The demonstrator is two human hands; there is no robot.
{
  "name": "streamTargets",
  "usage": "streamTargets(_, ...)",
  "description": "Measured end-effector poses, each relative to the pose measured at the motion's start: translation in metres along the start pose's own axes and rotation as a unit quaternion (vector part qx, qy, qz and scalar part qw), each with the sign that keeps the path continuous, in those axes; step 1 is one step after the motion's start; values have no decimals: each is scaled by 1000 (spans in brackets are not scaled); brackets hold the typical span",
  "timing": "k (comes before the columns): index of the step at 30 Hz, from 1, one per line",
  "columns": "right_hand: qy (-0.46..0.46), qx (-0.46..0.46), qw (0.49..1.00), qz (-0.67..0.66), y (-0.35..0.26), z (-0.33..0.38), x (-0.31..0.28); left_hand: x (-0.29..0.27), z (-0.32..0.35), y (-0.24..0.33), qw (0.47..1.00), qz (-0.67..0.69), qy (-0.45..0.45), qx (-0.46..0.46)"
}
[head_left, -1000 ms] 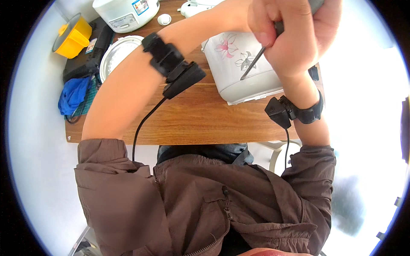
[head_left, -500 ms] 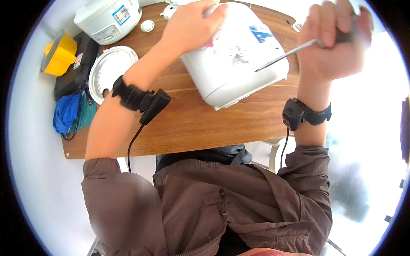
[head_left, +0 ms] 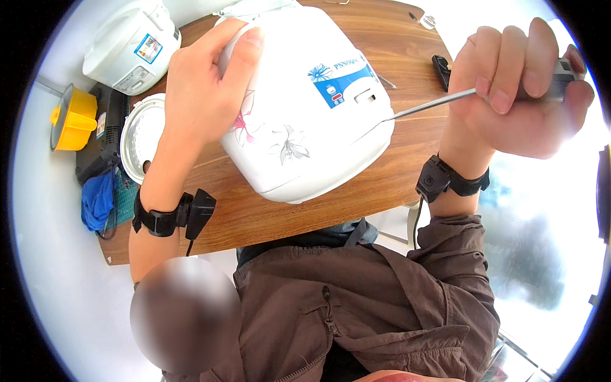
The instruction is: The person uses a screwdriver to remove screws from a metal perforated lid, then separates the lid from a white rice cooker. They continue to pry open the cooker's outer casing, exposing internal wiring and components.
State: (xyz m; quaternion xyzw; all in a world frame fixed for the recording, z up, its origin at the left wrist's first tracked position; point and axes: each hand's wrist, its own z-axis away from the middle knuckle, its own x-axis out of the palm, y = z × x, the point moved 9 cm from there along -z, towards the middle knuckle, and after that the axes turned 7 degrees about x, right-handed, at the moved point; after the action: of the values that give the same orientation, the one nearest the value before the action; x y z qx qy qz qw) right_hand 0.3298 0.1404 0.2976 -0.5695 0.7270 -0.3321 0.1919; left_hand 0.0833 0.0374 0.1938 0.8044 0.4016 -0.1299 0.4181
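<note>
1. The left hand lies spread over the side of a white rice cooker, fingers wrapped over its rounded body and gripping it.
2. The rice cooker is tipped on its side on the wooden table, near the middle of the table's near edge, with its flower print and blue panel facing up.
3. The right hand is clenched around the handle of a screwdriver, fingers curled tight over the grip.
4. The screwdriver's thin metal shaft runs leftward from the fist, and its tip sits at the rice cooker's lower right side, touching or just beside the shell; which of the two cannot be told.
5. Both wrists carry black bands with small black units; the left wrist band hangs over the table's near edge, and the right wrist band is past the table's right edge.
6. A second white rice cooker stands at the far left corner of the table.
7. A round white lid lies near the table's left edge, just beside the left forearm.
8. Beyond the left edge are a yellow container and a blue cloth.
9. A small black part lies near the table's right edge, behind the right hand.
</note>
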Motion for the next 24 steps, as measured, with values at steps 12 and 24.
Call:
streamTargets(12,26,-31,999,9,3,7,9,-4,1,-9,999,17,23,-21)
streamTargets(24,251,182,942,-127,118,-35,10,-8,-1,-29,998,-6,51,-41)
